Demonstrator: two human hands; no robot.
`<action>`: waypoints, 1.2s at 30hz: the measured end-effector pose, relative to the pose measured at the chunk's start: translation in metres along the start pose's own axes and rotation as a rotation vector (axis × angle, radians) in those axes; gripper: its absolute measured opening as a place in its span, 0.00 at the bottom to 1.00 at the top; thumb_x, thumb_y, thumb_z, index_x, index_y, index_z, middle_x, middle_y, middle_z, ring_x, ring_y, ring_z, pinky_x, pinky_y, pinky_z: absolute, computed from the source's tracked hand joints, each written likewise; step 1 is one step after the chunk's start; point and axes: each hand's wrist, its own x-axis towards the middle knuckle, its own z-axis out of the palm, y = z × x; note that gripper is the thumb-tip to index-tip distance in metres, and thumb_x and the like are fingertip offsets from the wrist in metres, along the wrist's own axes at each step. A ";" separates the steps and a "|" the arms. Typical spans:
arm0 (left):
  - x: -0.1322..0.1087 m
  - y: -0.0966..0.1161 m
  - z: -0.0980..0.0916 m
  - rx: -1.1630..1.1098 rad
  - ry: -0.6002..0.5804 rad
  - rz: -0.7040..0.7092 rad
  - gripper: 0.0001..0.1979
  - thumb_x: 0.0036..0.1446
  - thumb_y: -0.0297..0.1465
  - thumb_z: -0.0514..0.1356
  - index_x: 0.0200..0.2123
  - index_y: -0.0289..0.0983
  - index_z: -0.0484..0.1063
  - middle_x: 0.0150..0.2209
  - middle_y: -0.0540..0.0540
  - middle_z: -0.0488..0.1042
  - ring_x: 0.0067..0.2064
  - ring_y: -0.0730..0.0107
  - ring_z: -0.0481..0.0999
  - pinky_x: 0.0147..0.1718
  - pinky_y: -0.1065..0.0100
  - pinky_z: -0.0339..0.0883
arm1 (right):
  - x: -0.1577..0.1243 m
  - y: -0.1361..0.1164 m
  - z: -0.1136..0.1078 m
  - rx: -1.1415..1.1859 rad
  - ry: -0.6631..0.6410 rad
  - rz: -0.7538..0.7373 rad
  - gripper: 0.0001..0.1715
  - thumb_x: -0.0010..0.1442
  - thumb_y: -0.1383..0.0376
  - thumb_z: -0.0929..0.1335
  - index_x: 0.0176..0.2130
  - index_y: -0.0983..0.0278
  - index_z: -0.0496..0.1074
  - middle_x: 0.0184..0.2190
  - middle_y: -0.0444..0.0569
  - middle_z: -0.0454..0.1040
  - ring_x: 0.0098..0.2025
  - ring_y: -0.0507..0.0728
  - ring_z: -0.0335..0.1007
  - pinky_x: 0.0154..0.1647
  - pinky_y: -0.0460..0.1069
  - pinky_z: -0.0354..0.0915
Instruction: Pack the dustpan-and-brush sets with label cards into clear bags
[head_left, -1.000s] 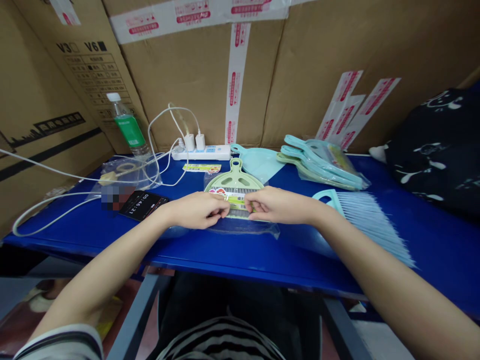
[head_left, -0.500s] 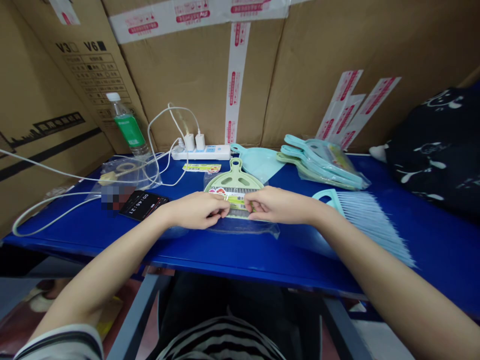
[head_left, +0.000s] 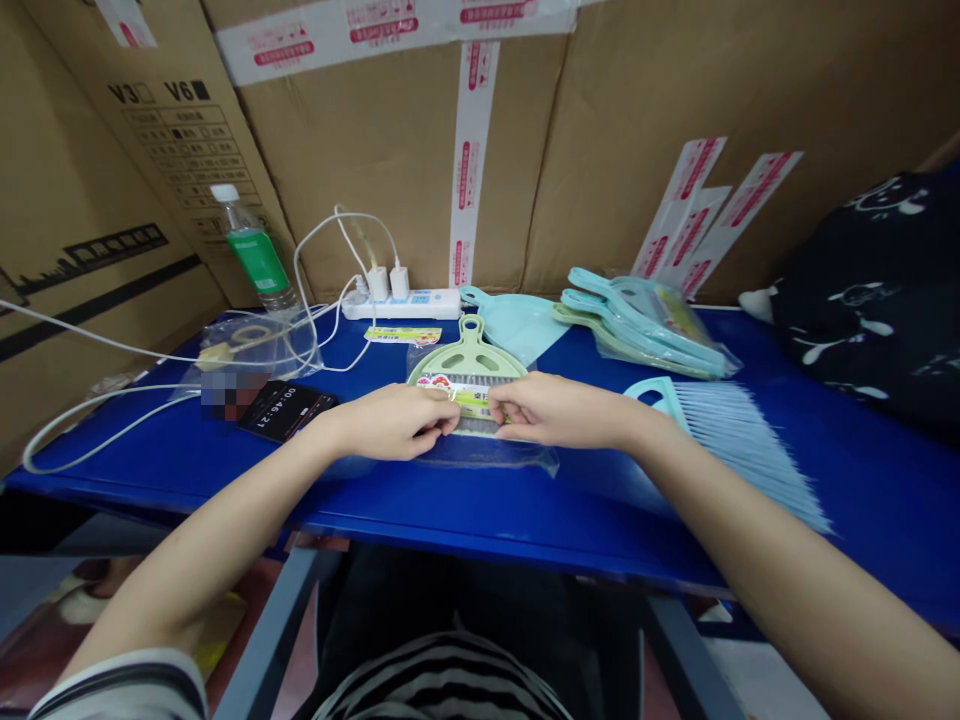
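Cardboard cartons (head_left: 390,150) form the backdrop, sealed with red-and-white packing tape (head_left: 471,150), behind and beside a blue table (head_left: 525,520). Contents, left to right:

Far left: white cables (head_left: 97,340) running across the tabletop to a white power strip (head_left: 401,305) at the back edge, two plug adapters seated in it.

Upper left: plastic water bottle (head_left: 251,250), green label, upright against the carton. Below it, a crumpled clear bag (head_left: 259,345), then a black phone (head_left: 285,410) lying face up, display reading 00:46:21, a blurred patch at its left end.

Centre: left hand (head_left: 390,422), fingers curled and pressed together. Right hand (head_left: 562,412), fingers likewise close together, reaching toward the left one, the two almost meeting. Both rest at a paper label (head_left: 457,398) on a pale green dustpan (head_left: 469,350); whether they pinch it or the plastic cannot be told. The dustpan lies flat mid-table on a clear plastic bag (head_left: 487,455), handle toward the back, grey bristles showing under the label. Behind it, a small yellow card (head_left: 403,336).

Right of centre: mint dustpan (head_left: 517,325); overlapping bagged dustpans (head_left: 645,325); loose white-and-red strips (head_left: 712,210) leaning on the carton; light-blue broom (head_left: 720,440) lying flat.

Far right: black fabric with white print (head_left: 870,300).
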 end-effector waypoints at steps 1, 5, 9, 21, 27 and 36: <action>0.000 0.000 0.000 0.001 -0.002 -0.002 0.07 0.52 0.22 0.50 0.29 0.37 0.64 0.29 0.51 0.66 0.25 0.74 0.61 0.27 0.71 0.55 | 0.000 0.000 0.000 -0.003 -0.001 -0.002 0.04 0.56 0.68 0.67 0.30 0.63 0.64 0.21 0.40 0.66 0.23 0.50 0.61 0.26 0.46 0.52; 0.000 -0.001 0.001 0.000 0.000 0.002 0.07 0.52 0.22 0.50 0.30 0.38 0.64 0.29 0.51 0.67 0.26 0.74 0.62 0.27 0.72 0.55 | 0.000 0.001 0.001 -0.012 0.004 -0.010 0.04 0.56 0.68 0.66 0.31 0.63 0.65 0.21 0.40 0.66 0.23 0.50 0.61 0.27 0.46 0.53; 0.000 -0.002 0.002 -0.006 0.005 0.012 0.07 0.52 0.22 0.50 0.30 0.37 0.64 0.29 0.51 0.67 0.26 0.75 0.62 0.27 0.72 0.55 | 0.000 0.001 0.001 -0.023 0.013 -0.022 0.03 0.56 0.68 0.66 0.31 0.63 0.65 0.20 0.40 0.66 0.23 0.51 0.60 0.27 0.46 0.53; -0.001 0.002 0.001 0.050 0.005 -0.014 0.07 0.54 0.23 0.49 0.31 0.38 0.65 0.30 0.50 0.68 0.25 0.74 0.62 0.26 0.71 0.54 | -0.001 -0.004 -0.001 -0.066 0.007 -0.005 0.04 0.57 0.68 0.65 0.30 0.62 0.63 0.20 0.41 0.67 0.24 0.51 0.60 0.28 0.47 0.52; -0.001 0.003 0.001 0.052 -0.010 -0.025 0.07 0.55 0.22 0.50 0.31 0.38 0.64 0.30 0.50 0.68 0.26 0.74 0.62 0.26 0.71 0.55 | -0.001 -0.006 -0.001 -0.080 0.010 0.005 0.06 0.57 0.68 0.66 0.30 0.62 0.63 0.21 0.41 0.66 0.23 0.51 0.60 0.27 0.46 0.51; -0.001 0.001 0.002 0.045 0.003 -0.007 0.07 0.54 0.23 0.49 0.31 0.38 0.64 0.30 0.50 0.68 0.26 0.74 0.63 0.26 0.71 0.55 | -0.002 -0.006 -0.001 -0.074 0.009 -0.001 0.05 0.56 0.68 0.65 0.30 0.62 0.63 0.20 0.41 0.66 0.23 0.51 0.60 0.27 0.46 0.51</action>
